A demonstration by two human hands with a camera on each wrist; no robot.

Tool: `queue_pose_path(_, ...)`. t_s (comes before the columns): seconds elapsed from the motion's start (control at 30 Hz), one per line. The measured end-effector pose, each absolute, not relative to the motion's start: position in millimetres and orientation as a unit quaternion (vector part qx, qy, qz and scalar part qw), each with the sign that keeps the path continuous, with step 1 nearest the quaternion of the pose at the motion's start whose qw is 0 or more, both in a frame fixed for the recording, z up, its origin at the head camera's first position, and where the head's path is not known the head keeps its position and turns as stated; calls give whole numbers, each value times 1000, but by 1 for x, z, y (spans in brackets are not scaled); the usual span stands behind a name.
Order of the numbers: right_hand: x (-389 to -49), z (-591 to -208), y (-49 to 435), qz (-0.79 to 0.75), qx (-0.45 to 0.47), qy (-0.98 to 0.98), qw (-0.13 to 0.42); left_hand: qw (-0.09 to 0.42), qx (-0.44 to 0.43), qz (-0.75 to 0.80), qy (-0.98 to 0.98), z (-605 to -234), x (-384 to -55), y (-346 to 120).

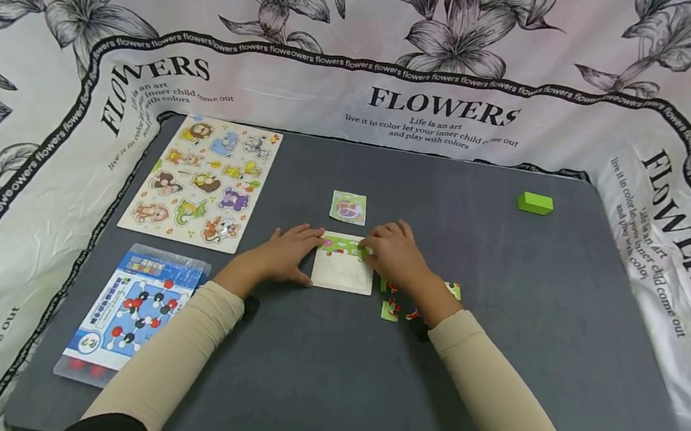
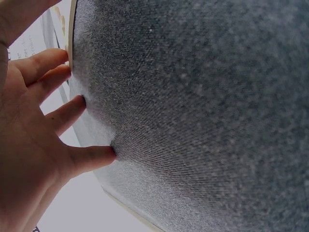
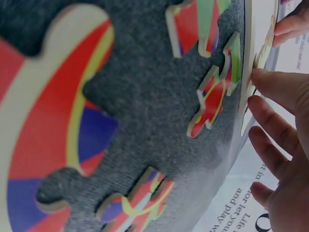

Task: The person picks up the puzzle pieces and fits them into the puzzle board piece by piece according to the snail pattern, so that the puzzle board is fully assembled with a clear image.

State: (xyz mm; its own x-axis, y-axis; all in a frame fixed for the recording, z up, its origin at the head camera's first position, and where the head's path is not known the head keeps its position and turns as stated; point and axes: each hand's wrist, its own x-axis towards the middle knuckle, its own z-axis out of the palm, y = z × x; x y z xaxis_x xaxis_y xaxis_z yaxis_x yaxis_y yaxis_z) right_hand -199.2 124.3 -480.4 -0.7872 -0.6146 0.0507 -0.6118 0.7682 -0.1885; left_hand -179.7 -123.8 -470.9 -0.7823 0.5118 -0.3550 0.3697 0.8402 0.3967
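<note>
A small white puzzle tray (image 1: 342,278) lies on the grey table, with a strip of joined green puzzle pieces (image 1: 342,245) along its far side. My left hand (image 1: 283,254) steadies the tray's left edge, its fingers spread in the left wrist view. At the far right corner, my right hand (image 1: 397,254) touches the end of the strip; its fingers look extended in the right wrist view. Loose puzzle pieces (image 1: 390,310) in red, green and blue lie beside and partly beneath the right forearm. Just beyond the tray is a small picture card (image 1: 348,209).
A board of animal pictures (image 1: 200,183) lies at the far left. Nearer, a blue and white box (image 1: 136,313) showing molecule models sits beside the left forearm. A green block (image 1: 535,203) stands at the far right. Flower-printed cloth (image 1: 439,106) borders the table.
</note>
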Motion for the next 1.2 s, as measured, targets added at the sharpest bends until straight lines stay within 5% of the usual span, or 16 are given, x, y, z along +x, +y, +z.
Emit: queue_pose_path(1.2, -166, -456, 169, -68, -321, 940, 95, 235, 238, 161, 928, -474, -182, -123)
